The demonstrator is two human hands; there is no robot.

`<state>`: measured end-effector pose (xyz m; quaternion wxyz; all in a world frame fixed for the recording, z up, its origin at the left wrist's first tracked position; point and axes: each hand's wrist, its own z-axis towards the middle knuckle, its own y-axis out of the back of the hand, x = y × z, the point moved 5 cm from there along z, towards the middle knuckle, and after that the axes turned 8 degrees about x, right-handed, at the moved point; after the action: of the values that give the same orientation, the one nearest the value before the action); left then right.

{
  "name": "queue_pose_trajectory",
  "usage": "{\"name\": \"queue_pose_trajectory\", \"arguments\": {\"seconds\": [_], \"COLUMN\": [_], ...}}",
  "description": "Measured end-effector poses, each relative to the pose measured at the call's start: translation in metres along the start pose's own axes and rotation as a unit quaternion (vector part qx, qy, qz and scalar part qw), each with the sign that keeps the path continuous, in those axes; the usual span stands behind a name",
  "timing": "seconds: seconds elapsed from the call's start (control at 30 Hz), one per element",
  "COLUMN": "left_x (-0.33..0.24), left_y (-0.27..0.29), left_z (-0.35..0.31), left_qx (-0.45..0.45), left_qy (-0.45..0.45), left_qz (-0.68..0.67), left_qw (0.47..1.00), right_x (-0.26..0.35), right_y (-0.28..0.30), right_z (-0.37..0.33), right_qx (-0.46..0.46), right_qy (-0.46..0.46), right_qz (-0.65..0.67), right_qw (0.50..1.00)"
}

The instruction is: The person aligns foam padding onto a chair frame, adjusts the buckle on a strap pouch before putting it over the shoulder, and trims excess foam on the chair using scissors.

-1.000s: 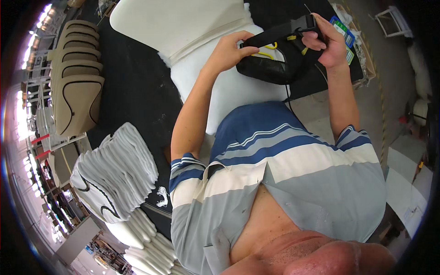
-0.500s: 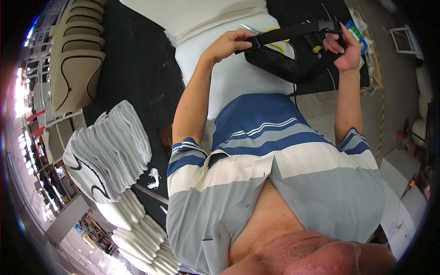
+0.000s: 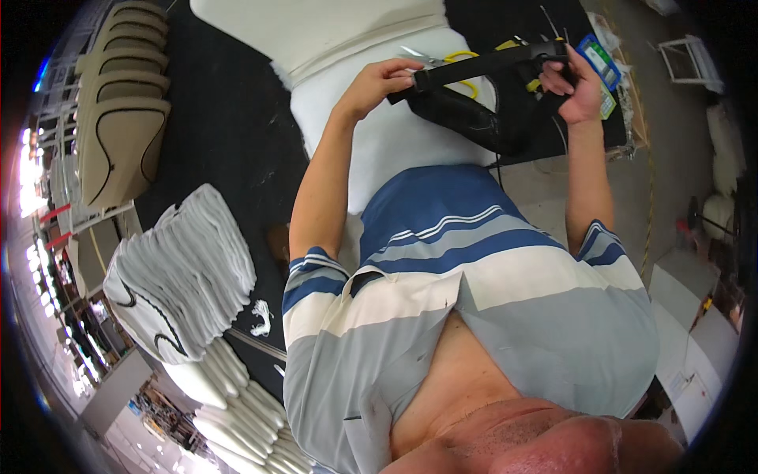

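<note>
A black webbing strap [image 3: 489,65] is stretched between my two hands over the far side of the table. My left hand [image 3: 379,85] pinches its left end beside a black slider. At the other end, the fingers of my right hand [image 3: 580,93] curl round the strap near a dark buckle-like piece, whose details are hard to make out. Below the strap hangs a black padded pouch [image 3: 458,118], seemingly joined to it. Behind the strap lie scissors [image 3: 460,57] with yellow handles, partly covered by it. Fluffy white padding [image 3: 355,150] lies beneath my left forearm.
A cream panel [image 3: 260,31] lies beyond the padding on the black tabletop [image 3: 221,118]. To the left stand beige shaped pieces [image 3: 126,142] with dark piping and a row of white pads [image 3: 181,268]. White string [image 3: 261,317] lies nearby. A blue-green package [image 3: 598,62] sits by my right hand.
The whole view has shifted slightly. Both hands keep hold of the strap, which sits a little lower at its left end. The pouch hangs nearer my body.
</note>
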<state>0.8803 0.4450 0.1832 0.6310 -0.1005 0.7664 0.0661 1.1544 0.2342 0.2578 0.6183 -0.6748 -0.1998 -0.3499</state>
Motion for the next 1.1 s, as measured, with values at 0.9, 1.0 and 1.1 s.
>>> {"name": "queue_pose_trajectory", "arguments": {"seconds": [0.9, 1.0, 1.1], "left_x": [0.025, 0.029, 0.033], "left_y": [0.009, 0.009, 0.008], "left_z": [0.002, 0.004, 0.005], "left_qx": [-0.063, -0.069, -0.069], "left_qy": [0.006, 0.012, 0.019], "left_qz": [-0.102, -0.136, -0.167], "left_qw": [0.993, 0.988, 0.983], "right_x": [-0.009, -0.012, -0.014], "right_y": [0.017, 0.027, 0.032], "right_z": [0.007, 0.006, 0.004], "right_qx": [-0.082, -0.098, -0.1], "right_qy": [-0.039, -0.054, -0.064], "right_qz": [-0.051, -0.066, -0.071], "right_qw": [0.995, 0.991, 0.99]}}
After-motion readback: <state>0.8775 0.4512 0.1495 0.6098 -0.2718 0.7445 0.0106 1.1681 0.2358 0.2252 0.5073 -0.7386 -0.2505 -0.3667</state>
